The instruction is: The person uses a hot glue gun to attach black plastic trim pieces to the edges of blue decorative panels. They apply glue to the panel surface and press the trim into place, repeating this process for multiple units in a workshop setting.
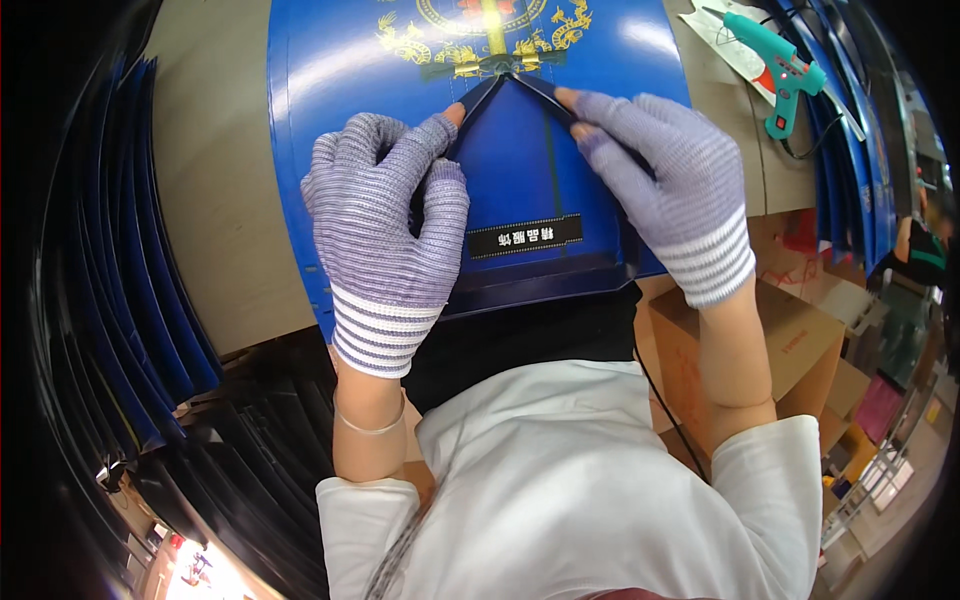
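Here, two gloved hands press dark ribbon strands flat on a blue gift-box panel.

The left hand lies half curled on the blue panel, its bare fingertip pinning the left ribbon strand; the right hand stretches its fingers along the right ribbon strand, neither hand closed around anything. Both strands meet at the gold ornament near the panel's far edge. If either fingertip slides, I judge the strand could set crooked or lift off. A teal glue gun rests on the cardboard table well apart; stray glue could mar the glossy face.
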